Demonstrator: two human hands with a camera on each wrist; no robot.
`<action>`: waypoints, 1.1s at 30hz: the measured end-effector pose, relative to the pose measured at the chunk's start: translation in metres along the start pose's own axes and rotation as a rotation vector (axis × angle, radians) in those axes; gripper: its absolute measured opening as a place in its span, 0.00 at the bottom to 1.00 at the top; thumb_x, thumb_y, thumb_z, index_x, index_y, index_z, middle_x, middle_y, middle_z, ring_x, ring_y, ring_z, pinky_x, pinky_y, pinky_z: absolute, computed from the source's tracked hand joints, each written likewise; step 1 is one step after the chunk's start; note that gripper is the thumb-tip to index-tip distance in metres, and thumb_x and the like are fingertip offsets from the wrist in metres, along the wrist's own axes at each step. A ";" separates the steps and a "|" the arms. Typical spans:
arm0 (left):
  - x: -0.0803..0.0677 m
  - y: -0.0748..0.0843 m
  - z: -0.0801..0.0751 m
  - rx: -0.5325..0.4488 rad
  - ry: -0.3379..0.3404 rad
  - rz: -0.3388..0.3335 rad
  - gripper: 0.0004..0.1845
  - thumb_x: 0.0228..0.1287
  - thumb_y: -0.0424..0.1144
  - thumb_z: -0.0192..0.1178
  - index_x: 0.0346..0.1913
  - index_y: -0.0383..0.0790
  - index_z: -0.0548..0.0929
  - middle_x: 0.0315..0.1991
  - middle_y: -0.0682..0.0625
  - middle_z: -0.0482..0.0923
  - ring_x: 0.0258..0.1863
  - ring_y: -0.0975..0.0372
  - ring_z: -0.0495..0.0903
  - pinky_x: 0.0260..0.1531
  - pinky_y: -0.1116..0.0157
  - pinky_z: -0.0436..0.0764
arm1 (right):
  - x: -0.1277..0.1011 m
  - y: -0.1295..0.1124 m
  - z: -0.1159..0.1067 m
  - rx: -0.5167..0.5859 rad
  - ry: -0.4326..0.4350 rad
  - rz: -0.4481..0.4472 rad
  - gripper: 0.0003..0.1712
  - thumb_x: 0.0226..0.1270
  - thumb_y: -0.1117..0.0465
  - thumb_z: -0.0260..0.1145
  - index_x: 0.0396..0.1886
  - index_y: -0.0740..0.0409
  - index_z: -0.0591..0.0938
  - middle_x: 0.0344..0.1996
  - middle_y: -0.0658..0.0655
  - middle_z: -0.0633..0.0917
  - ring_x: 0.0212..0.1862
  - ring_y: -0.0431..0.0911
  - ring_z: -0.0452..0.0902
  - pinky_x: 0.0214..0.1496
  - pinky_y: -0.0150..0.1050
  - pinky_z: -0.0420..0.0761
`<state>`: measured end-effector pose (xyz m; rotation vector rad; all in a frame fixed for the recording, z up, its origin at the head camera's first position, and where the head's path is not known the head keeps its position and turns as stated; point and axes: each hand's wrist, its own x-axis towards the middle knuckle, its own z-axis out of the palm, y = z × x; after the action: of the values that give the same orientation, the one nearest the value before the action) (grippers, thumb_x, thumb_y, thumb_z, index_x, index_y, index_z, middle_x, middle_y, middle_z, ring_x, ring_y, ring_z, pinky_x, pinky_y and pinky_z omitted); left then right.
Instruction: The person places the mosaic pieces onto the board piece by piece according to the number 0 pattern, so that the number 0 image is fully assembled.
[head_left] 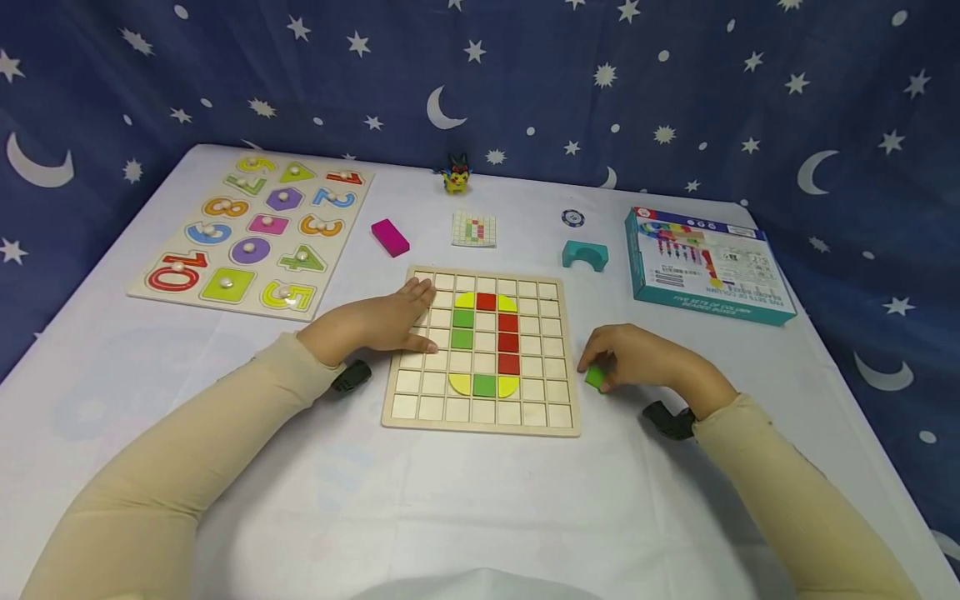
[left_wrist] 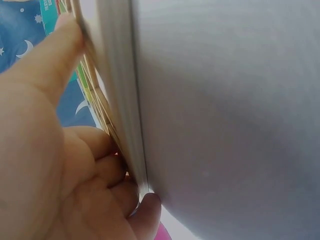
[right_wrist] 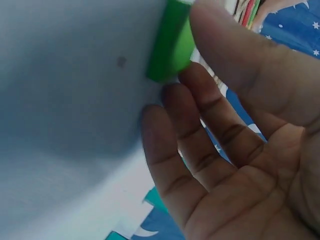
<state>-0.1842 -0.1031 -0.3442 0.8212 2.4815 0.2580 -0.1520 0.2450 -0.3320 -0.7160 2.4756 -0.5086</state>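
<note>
A wooden grid board point(head_left: 420, 398) lies mid-table, with green, red and yellow tiles set in it as a loop shape. My left hand point(head_left: 423, 318) rests flat on the board's left edge, fingers straight; in the left wrist view the fingers point(left_wrist: 60, 60) press against the board's rim point(left_wrist: 117, 100). Right of the board, my right hand point(head_left: 602, 367) pinches a small green tile point(head_left: 595, 377) that sits on the white tablecloth. In the right wrist view the thumb and fingertips point(right_wrist: 200, 85) close on the green tile point(right_wrist: 172, 42).
At the far left lies a number-and-shape puzzle board point(head_left: 255, 237). Behind the grid sit a pink block point(head_left: 390, 237), a pattern card point(head_left: 474, 229), a teal arch point(head_left: 585, 254), a chip point(head_left: 573, 218) and a yellow toy figure point(head_left: 456, 177). A teal box point(head_left: 705, 267) sits at right.
</note>
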 end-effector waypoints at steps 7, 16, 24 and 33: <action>0.001 -0.001 0.001 -0.010 0.007 0.004 0.48 0.64 0.54 0.53 0.70 0.26 0.41 0.72 0.36 0.33 0.72 0.47 0.31 0.70 0.53 0.42 | 0.000 0.003 0.007 0.010 0.050 0.013 0.14 0.44 0.71 0.73 0.33 0.55 0.85 0.38 0.52 0.81 0.38 0.44 0.73 0.46 0.41 0.78; 0.000 -0.001 0.000 0.007 -0.003 0.007 0.48 0.64 0.55 0.53 0.70 0.26 0.40 0.72 0.35 0.32 0.72 0.46 0.31 0.70 0.53 0.41 | 0.003 0.004 0.010 0.050 0.125 0.074 0.13 0.45 0.68 0.74 0.34 0.58 0.85 0.35 0.53 0.79 0.36 0.44 0.72 0.41 0.37 0.77; 0.000 -0.001 0.000 0.006 -0.004 0.001 0.48 0.64 0.55 0.53 0.70 0.26 0.40 0.72 0.35 0.33 0.72 0.46 0.31 0.70 0.53 0.42 | 0.003 0.001 0.005 0.025 0.211 0.067 0.09 0.48 0.70 0.72 0.30 0.57 0.84 0.31 0.52 0.79 0.34 0.45 0.71 0.38 0.37 0.76; -0.001 -0.001 0.000 -0.002 -0.005 -0.003 0.48 0.64 0.55 0.53 0.70 0.27 0.40 0.72 0.36 0.32 0.72 0.47 0.31 0.70 0.54 0.42 | 0.000 -0.002 -0.010 0.028 0.223 0.108 0.06 0.54 0.70 0.67 0.29 0.56 0.86 0.31 0.52 0.84 0.33 0.46 0.72 0.34 0.37 0.74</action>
<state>-0.1842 -0.1038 -0.3442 0.8157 2.4773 0.2566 -0.1567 0.2457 -0.3229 -0.5355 2.6907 -0.6099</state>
